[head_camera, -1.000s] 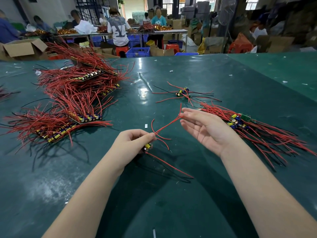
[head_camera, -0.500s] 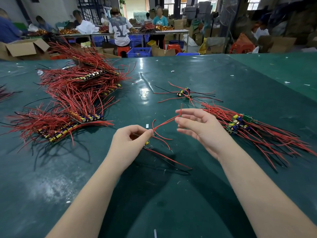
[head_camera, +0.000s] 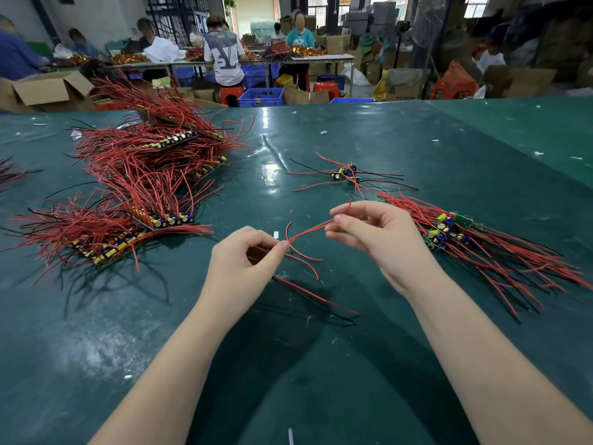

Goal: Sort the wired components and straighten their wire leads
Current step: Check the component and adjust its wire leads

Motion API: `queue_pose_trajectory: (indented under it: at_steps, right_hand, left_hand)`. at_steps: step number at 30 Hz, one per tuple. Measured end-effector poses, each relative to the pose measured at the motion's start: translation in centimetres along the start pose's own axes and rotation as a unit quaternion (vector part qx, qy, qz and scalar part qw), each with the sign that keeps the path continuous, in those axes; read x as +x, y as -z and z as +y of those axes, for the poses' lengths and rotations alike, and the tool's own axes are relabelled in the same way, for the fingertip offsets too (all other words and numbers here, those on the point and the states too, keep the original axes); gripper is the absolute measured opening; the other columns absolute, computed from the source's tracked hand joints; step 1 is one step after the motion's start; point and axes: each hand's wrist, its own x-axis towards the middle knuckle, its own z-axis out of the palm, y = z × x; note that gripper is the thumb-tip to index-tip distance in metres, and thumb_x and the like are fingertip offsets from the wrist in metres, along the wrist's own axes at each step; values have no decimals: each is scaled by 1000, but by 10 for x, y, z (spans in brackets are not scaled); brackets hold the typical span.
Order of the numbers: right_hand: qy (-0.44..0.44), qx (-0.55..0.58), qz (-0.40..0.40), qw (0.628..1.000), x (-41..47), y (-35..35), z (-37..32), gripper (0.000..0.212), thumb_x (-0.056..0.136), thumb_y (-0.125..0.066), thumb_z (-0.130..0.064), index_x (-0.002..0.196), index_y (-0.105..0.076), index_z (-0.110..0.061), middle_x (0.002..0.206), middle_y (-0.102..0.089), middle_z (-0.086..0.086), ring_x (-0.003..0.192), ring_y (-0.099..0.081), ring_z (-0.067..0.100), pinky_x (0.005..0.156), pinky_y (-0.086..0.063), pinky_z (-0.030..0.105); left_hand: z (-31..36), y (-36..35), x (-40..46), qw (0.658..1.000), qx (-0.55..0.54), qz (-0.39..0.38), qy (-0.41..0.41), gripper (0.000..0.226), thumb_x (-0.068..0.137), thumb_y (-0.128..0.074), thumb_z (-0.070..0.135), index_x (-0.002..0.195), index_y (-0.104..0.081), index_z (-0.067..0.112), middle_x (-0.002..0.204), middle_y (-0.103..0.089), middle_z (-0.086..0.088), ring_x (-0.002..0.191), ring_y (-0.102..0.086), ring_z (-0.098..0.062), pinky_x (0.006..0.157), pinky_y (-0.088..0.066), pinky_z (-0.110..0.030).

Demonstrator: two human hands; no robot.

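My left hand (head_camera: 247, 261) grips a small wired component, its body hidden inside the curled fingers. Red leads (head_camera: 308, 234) fan out from it to the right, and one red lead with a black one (head_camera: 316, 298) trails down onto the green table (head_camera: 288, 364). My right hand (head_camera: 372, 232) pinches one or two of the red leads between thumb and fingers, a wire tip poking up above the fingers. A pile of sorted components (head_camera: 449, 229) with long red leads lies just right of my right hand.
A big heap of component strips with red wires (head_camera: 138, 194) covers the left of the table. A few loose components (head_camera: 348, 173) lie beyond my hands. Workers, cardboard boxes and blue crates stand past the table's far edge.
My right hand went from flat and open to curled, pinching the red leads. My left hand closed further over the component and both hands drew slightly nearer each other.
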Motion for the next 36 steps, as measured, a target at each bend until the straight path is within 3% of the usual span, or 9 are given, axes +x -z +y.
queue_pose_trajectory:
  at_steps: [7,13,19,24,28,36]
  right_hand:
    - [-17,-8,57,998,2,7,2,15,84,-65,8,85,-73,-4,71,-71,9,67,-71,20,65,-57,21]
    - [-106,146,77,981,4,8,-5,13,87,-62,4,77,-71,3,72,-71,15,64,-70,20,59,-56,19]
    - [-109,141,106,978,4,11,-5,9,84,-63,11,85,-69,5,71,-72,12,67,-72,20,62,-56,18]
    - [-112,92,99,984,3,12,-4,11,85,-62,10,85,-70,2,74,-71,13,69,-72,21,63,-57,20]
    - [-131,117,99,979,3,13,-4,12,87,-62,7,84,-70,0,71,-70,13,65,-72,22,59,-56,20]
    - [-193,237,104,946,6,12,-5,5,84,-67,1,84,-71,-1,72,-73,8,62,-71,12,51,-53,14]
  left_hand:
    - [2,-1,-2,999,12,-20,-21,19,85,-72,18,68,-67,24,74,-61,0,66,-56,-4,62,-40,-10]
    - [0,-2,-2,997,44,-28,-52,16,84,-72,18,70,-69,23,75,-61,3,72,-57,-7,65,-41,-13]
    - [-1,-3,-1,996,54,-22,-68,17,84,-72,17,69,-68,24,73,-60,5,72,-56,-8,65,-41,-14]
    - [-2,-4,0,994,64,-10,-83,15,83,-73,15,71,-70,23,74,-60,4,71,-57,-10,68,-47,-26]
    - [-2,-5,0,993,75,-9,-89,11,84,-72,17,74,-72,20,75,-59,3,71,-58,-12,70,-50,-34]
    - [-5,-4,1,993,79,2,-90,13,84,-73,16,72,-70,20,74,-59,6,72,-57,-7,66,-44,-15]
